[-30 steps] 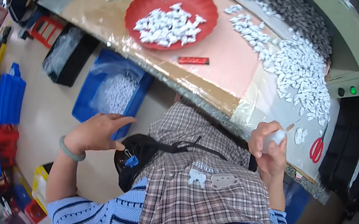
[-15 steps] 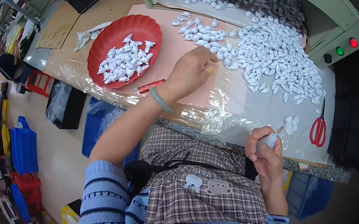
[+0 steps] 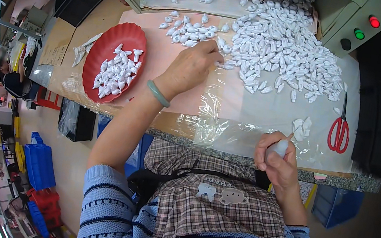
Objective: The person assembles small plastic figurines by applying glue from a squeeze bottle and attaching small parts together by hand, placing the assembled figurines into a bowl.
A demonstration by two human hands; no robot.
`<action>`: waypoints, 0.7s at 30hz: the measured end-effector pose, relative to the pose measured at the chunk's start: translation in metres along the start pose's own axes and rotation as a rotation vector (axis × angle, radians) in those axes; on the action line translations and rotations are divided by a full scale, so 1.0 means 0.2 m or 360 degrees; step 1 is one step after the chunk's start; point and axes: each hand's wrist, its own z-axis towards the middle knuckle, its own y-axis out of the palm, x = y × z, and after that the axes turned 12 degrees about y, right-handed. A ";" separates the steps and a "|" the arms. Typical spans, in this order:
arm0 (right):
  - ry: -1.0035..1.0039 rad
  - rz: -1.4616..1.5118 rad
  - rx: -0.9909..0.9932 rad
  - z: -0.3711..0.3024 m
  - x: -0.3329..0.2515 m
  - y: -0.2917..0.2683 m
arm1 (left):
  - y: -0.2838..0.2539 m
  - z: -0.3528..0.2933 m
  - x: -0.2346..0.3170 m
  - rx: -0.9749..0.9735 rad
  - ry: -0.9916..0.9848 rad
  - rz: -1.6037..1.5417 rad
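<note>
My left hand (image 3: 190, 67), with a pale green bangle on its wrist, reaches over the pink sheet. Its fingertips are pinched on a small white piece (image 3: 228, 65) at the near edge of the heap. In my right hand (image 3: 279, 165), above the table's front edge, is a small translucent squeeze bottle (image 3: 277, 148) with a thin brownish tip pointing up. Many small white pieces (image 3: 283, 49) are heaped beyond my hands. A looser group of rounder white pieces (image 3: 190, 30) lies left of that heap. More white pieces (image 3: 116, 74) fill part of a red scalloped bowl (image 3: 94, 52).
Red-handled scissors (image 3: 339, 134) lie at the right, with a crumpled white tissue (image 3: 302, 128) nearer my right hand. A green machine housing (image 3: 350, 22) with lit buttons spans the back. Dark crates (image 3: 377, 115) stand at the right. Another person (image 3: 16, 77) is far off left.
My left hand has moved slightly away from me, up to the heap's edge. The whole view has shifted a little. My right hand keeps its hold on the bottle.
</note>
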 end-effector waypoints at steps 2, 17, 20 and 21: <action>-0.0018 0.0024 -0.0052 0.00 0.00 -0.02 | 0.00 0.00 -0.02 -0.0040 -0.0017 0.0030; -0.0074 -0.0267 0.0245 0.01 -0.02 0.07 | -0.09 -0.24 0.52 0.0543 -0.1159 -0.2899; -0.0036 -0.0377 0.0330 0.00 -0.02 0.14 | -0.06 -0.31 0.56 0.0463 -0.1235 -0.3051; -0.0115 -0.0366 0.0312 0.01 0.01 0.15 | -0.04 -0.33 0.57 0.0463 -0.1232 -0.3098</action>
